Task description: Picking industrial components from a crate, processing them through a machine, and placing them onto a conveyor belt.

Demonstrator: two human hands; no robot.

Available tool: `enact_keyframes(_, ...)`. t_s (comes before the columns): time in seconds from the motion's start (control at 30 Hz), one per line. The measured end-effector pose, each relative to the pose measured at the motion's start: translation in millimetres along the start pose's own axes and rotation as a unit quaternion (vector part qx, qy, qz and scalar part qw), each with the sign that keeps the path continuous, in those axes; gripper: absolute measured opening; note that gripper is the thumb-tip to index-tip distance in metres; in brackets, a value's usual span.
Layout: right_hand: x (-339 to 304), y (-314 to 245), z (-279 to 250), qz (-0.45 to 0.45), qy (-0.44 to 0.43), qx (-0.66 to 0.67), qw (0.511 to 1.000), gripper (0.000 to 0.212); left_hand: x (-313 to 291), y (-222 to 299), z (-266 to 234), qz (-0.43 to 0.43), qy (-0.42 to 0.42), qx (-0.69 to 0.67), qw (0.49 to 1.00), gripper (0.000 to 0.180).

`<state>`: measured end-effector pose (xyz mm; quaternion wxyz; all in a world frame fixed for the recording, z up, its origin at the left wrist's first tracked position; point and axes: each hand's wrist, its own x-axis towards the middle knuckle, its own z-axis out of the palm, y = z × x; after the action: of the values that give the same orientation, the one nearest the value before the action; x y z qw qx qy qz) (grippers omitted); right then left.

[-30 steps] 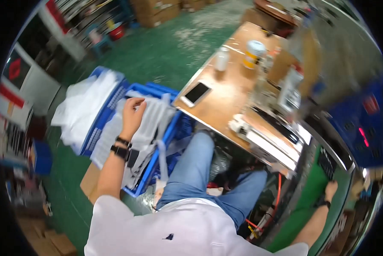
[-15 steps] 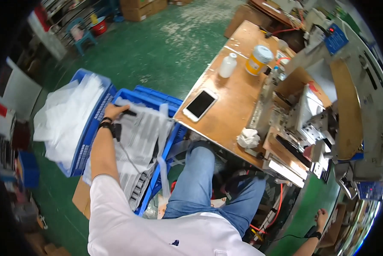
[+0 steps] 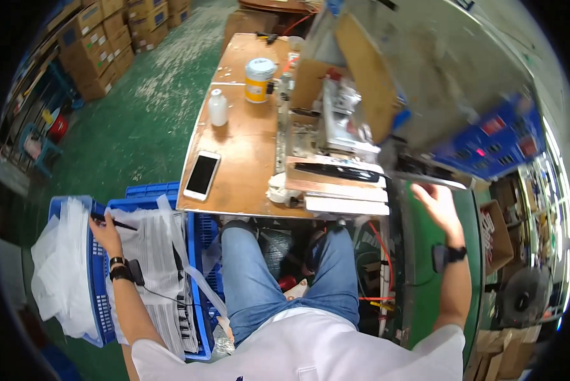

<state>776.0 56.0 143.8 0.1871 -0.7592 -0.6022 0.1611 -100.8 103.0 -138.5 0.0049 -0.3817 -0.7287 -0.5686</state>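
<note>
My left hand (image 3: 107, 236) is closed around a slim black elongated part (image 3: 125, 225) over the blue crate (image 3: 203, 330) at my left. In that crate lie stacked sheets of white foam wrap (image 3: 153, 254), with rows of dark parts showing at their edges. My right hand (image 3: 436, 206) is raised over the green surface at the right, its thumb and fingers apart, with nothing seen in it. It is close to a metal bar (image 3: 434, 180) at the machine's front. A similar black part (image 3: 336, 171) lies on the machine's bed, left of that hand.
A wooden table (image 3: 240, 184) bears a white phone (image 3: 203, 175), a white bottle (image 3: 217, 108) and a yellow-and-white tub (image 3: 259, 81). Another blue crate (image 3: 101, 298) overflows with white foam bags (image 3: 62, 273). A blue control box (image 3: 488, 143) juts out at the right.
My view has turned to the right. My right hand has come up from the green surface to the machine's front; my left hand still holds a black part over the crate.
</note>
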Motion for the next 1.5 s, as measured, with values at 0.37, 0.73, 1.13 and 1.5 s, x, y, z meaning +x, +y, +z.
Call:
enact_keyframes(0.37,5,-110,32,-0.252,-0.001,0.017,0.967,0.036,-141,402,68,0.346,-0.321,-0.156,0.868,0.043)
enact_keyframes(0.73,-76,143,-12,-0.053,0.189,0.083,0.977,0.026,-264,519,173,0.509,-0.416,-0.086,0.749,0.034)
enact_keyframes(1.13,-54,218,54,0.062,0.133,-0.021,0.989,0.043,-231,420,44,0.466,-0.319,-0.087,0.821,0.052)
enact_keyframes(1.5,-1,189,37,-0.018,0.145,-0.018,0.989,0.047,-268,178,-183,0.063,-0.226,0.413,0.880,0.068)
